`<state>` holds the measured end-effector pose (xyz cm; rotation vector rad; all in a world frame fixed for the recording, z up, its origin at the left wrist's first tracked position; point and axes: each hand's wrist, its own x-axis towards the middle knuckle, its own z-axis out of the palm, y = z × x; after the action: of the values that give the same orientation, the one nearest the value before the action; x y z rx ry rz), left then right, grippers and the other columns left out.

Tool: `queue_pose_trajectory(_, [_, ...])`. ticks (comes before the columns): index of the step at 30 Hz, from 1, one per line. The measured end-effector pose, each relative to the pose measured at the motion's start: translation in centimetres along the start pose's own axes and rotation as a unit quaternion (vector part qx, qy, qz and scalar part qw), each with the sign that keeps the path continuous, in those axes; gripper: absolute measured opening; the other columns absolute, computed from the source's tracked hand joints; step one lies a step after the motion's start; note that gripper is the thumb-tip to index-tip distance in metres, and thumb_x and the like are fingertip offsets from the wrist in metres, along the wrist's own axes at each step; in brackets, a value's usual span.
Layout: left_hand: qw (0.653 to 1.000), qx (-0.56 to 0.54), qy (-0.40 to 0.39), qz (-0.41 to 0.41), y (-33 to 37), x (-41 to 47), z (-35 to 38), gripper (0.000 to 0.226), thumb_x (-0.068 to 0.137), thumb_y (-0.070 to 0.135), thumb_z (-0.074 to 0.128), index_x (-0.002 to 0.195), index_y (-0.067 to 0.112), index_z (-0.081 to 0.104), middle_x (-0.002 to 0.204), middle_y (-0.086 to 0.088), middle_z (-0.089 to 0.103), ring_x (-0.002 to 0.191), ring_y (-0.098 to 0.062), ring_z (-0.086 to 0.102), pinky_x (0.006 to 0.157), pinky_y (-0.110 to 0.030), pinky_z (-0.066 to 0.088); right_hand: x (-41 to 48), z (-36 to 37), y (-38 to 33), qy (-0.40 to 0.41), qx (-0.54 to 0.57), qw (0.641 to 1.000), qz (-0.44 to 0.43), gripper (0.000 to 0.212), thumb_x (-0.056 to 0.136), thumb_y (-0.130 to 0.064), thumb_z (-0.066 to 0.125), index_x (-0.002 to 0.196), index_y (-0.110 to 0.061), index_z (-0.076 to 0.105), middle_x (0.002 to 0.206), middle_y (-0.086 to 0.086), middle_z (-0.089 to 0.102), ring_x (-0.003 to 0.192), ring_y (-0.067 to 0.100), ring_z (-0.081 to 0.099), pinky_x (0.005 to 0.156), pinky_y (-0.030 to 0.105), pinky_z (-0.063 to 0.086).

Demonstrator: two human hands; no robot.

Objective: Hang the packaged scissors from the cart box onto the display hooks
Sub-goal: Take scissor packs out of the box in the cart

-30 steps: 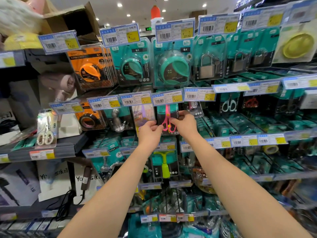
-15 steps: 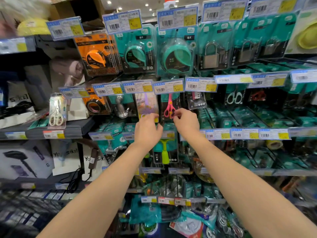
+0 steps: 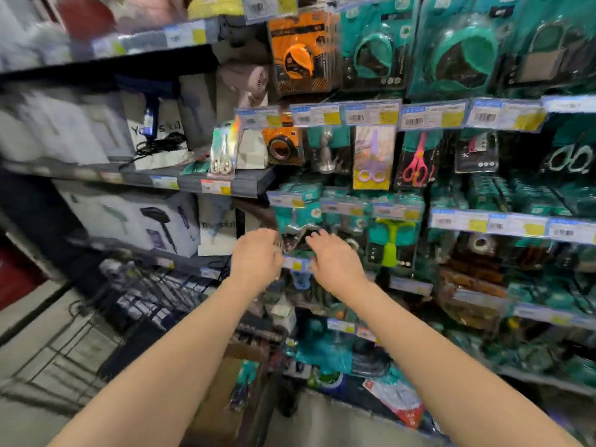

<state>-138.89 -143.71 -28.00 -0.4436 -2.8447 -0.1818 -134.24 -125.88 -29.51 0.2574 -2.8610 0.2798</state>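
A pack of pink scissors [image 3: 416,162] hangs on a display hook in the middle row, beside a pack of purple scissors [image 3: 372,161] on a yellow card. My left hand [image 3: 256,258] and my right hand [image 3: 335,261] are both lower down and to the left of these packs, in front of teal packages. Each hand holds nothing, with the fingers loosely spread. The view is blurred by motion. A brown cardboard box [image 3: 232,395] shows at the bottom, between my forearms, with some packaged items inside.
Rows of hooks with blue and yellow price tags [image 3: 432,116] carry teal packs, tape measures and padlocks. A dark shelf [image 3: 193,180] on the left holds boxed hair dryers and a scissors pack [image 3: 222,151]. A wire cart [image 3: 80,333] stands at lower left.
Both hands have let go of the pink scissors pack, which stays on its hook, and dropped down and left. My view has swung down and to the left.
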Motion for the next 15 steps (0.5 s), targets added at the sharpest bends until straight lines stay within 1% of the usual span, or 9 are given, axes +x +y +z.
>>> queue_pose_trajectory(1, [1.000, 0.005, -0.004, -0.006, -2.5, -1.3, 0.1, 0.032, 0.095, 0.031, 0.060, 0.123, 0.017, 0.067, 0.120, -0.004, 0.070, 0.108, -0.028, 0.066, 0.090, -0.043, 0.056, 0.2, 1.0, -2.0, -0.025, 0.017, 1.000, -0.002, 0.046, 0.101, -0.014, 0.053, 0.146, -0.010, 0.050, 0.153, 0.009, 0.050, 0.145, 0.027, 0.040, 0.116, 0.040, 0.038])
queue_pose_trajectory(3, [0.999, 0.019, -0.024, -0.012, -7.5, -4.1, 0.3, 0.037, 0.096, 0.031, 0.059, 0.130, 0.019, 0.064, 0.128, -0.002, 0.068, 0.113, -0.027, 0.065, 0.093, -0.041, 0.055, 0.7, 3.5, -6.1, -0.057, 0.041, 0.998, -0.004, 0.036, 0.098, -0.011, 0.052, 0.133, -0.010, 0.059, 0.136, 0.012, 0.062, 0.127, 0.032, 0.056, 0.099, 0.044, 0.052])
queue_pose_trajectory(5, [0.998, 0.029, -0.048, -0.034, -12.8, -7.3, 0.5, 0.038, 0.097, 0.032, 0.058, 0.132, 0.019, 0.062, 0.128, -0.002, 0.067, 0.114, -0.028, 0.064, 0.092, -0.041, 0.054, 1.0, 5.9, -10.8, -0.088, 0.047, 0.995, -0.009, 0.036, 0.096, -0.013, 0.053, 0.131, -0.012, 0.061, 0.129, 0.011, 0.064, 0.112, 0.033, 0.063, 0.085, 0.045, 0.057])
queue_pose_trajectory(7, [0.996, 0.032, -0.058, -0.055, -18.5, -11.0, 0.8, 0.036, 0.095, 0.033, 0.057, 0.129, 0.020, 0.064, 0.123, -0.003, 0.069, 0.111, -0.028, 0.066, 0.090, -0.041, 0.056, 1.2, 8.6, -16.0, -0.119, 0.045, 0.992, -0.013, 0.039, 0.098, -0.018, 0.052, 0.136, -0.018, 0.058, 0.129, 0.008, 0.065, 0.105, 0.030, 0.066, 0.076, 0.039, 0.058])
queue_pose_trajectory(8, [0.995, 0.032, -0.063, -0.068, -21.5, -13.1, 1.1, 0.036, 0.093, 0.032, 0.057, 0.126, 0.020, 0.065, 0.120, -0.003, 0.070, 0.109, -0.028, 0.067, 0.089, -0.041, 0.056, 1.2, 10.0, -18.8, -0.137, 0.049, 0.989, -0.013, 0.041, 0.099, -0.020, 0.051, 0.140, -0.019, 0.056, 0.129, 0.008, 0.065, 0.103, 0.029, 0.067, 0.073, 0.038, 0.057])
queue_pose_trajectory(10, [0.990, 0.047, -0.092, -0.095, -27.2, -17.0, 1.5, 0.035, 0.093, 0.033, 0.056, 0.125, 0.021, 0.065, 0.117, -0.004, 0.070, 0.109, -0.029, 0.067, 0.090, -0.042, 0.056, 1.1, 12.8, -24.3, -0.169, 0.061, 0.984, -0.006, 0.041, 0.101, -0.021, 0.050, 0.142, -0.018, 0.055, 0.130, 0.008, 0.066, 0.101, 0.028, 0.068, 0.074, 0.037, 0.058])
queue_pose_trajectory(13, [0.974, 0.066, -0.167, -0.138, -34.8, -22.4, 1.8, 0.042, 0.097, 0.037, 0.054, 0.136, 0.021, 0.059, 0.129, -0.005, 0.065, 0.118, -0.029, 0.063, 0.096, -0.043, 0.053, 0.4, 17.0, -31.9, -0.207, 0.095, 0.974, 0.007, 0.047, 0.100, -0.021, 0.050, 0.146, -0.019, 0.053, 0.137, 0.007, 0.064, 0.112, 0.027, 0.067, 0.082, 0.037, 0.058])
queue_pose_trajectory(15, [0.964, 0.051, -0.190, -0.176, -39.1, -25.3, 1.9, 0.044, 0.097, 0.038, 0.054, 0.137, 0.020, 0.057, 0.133, -0.007, 0.061, 0.123, -0.031, 0.060, 0.101, -0.043, 0.052, 0.0, 19.5, -36.0, -0.240, 0.099, 0.966, 0.014, 0.049, 0.099, -0.022, 0.052, 0.149, -0.020, 0.050, 0.141, 0.004, 0.061, 0.114, 0.025, 0.066, 0.086, 0.037, 0.058])
